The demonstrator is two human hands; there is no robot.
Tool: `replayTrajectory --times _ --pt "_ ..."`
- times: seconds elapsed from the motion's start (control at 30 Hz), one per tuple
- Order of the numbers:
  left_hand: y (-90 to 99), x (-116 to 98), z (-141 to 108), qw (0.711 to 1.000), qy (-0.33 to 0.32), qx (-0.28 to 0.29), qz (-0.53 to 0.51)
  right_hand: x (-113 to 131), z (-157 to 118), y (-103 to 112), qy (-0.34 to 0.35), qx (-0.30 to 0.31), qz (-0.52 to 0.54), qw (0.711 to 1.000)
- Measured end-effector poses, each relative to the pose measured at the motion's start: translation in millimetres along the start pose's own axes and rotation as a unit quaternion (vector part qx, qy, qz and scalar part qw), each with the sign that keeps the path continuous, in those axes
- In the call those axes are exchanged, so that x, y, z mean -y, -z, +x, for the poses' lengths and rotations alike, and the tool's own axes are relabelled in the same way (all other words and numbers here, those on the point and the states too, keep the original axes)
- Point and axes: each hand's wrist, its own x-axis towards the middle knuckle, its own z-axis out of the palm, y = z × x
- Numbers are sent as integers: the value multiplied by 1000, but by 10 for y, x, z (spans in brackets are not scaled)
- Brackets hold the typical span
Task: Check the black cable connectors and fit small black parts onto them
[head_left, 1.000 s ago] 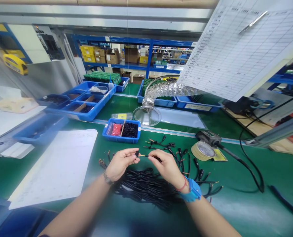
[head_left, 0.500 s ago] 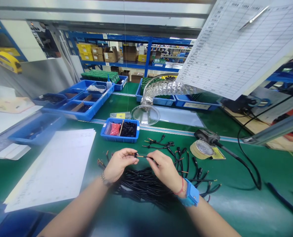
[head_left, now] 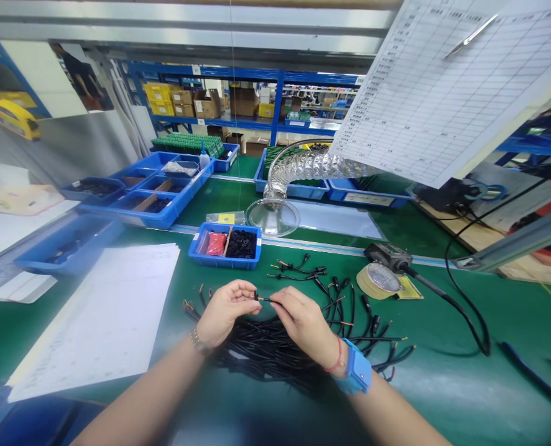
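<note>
Between the fingertips of my left hand (head_left: 225, 313) is a small black part (head_left: 256, 296), partly hidden by the fingers. My right hand (head_left: 302, 319) pinches a black cable (head_left: 267, 300) close to its end, where a short lighter stretch of wire shows. That wire end meets the black part; whether it passes through cannot be made out. Beneath both hands lies a heap of black cables (head_left: 266, 353). Cables with connectors and bare wire ends (head_left: 303, 272) are spread beyond and right of my right hand. Ahead stands a small blue bin (head_left: 224, 261) with black parts (head_left: 242, 244) and a red packet (head_left: 216, 243).
Paper sheets (head_left: 103, 310) lie at left, near divided blue trays (head_left: 173, 214). A foil duct with a round hood (head_left: 273, 218) hangs at centre. A tape roll (head_left: 373, 282) and a corded black device (head_left: 389, 255) sit at right. A clipped form (head_left: 419, 93) hangs upper right.
My right hand has moved slightly left, bringing the cable's end up against the black part; less lighter wire shows between them. My left hand stays nearly in place.
</note>
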Motion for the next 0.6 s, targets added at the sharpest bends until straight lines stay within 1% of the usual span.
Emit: replayTrajectory --times 0.07,0.13,0.17,0.23,0.3,0.37,0.43,0.5,0.6 --pt "-11 13 -12 998 -6 -7 55 4 4 -19 -6 2 10 1000" --pt "-24 16 -31 989 -44 -12 137 12 15 -22 -27 15 24 999" --pt "-31 12 -43 980 -76 -13 184 18 23 -18 -42 24 36 998" --pt "-41 -3 -66 952 -142 -11 271 29 42 -1 -78 48 77 993" --pt "-46 -19 -86 926 -189 -5 327 33 61 14 -114 71 129 983" --pt "-46 -29 -97 911 -209 1 355 29 75 21 -148 90 183 968" --pt "-42 -29 -98 904 -215 7 369 22 81 16 -171 100 226 954" --pt "-37 -21 -93 901 -215 16 375 14 79 1 -184 105 250 945" --pt "-32 -6 -75 906 -208 37 367 6 69 -38 -190 107 253 942"
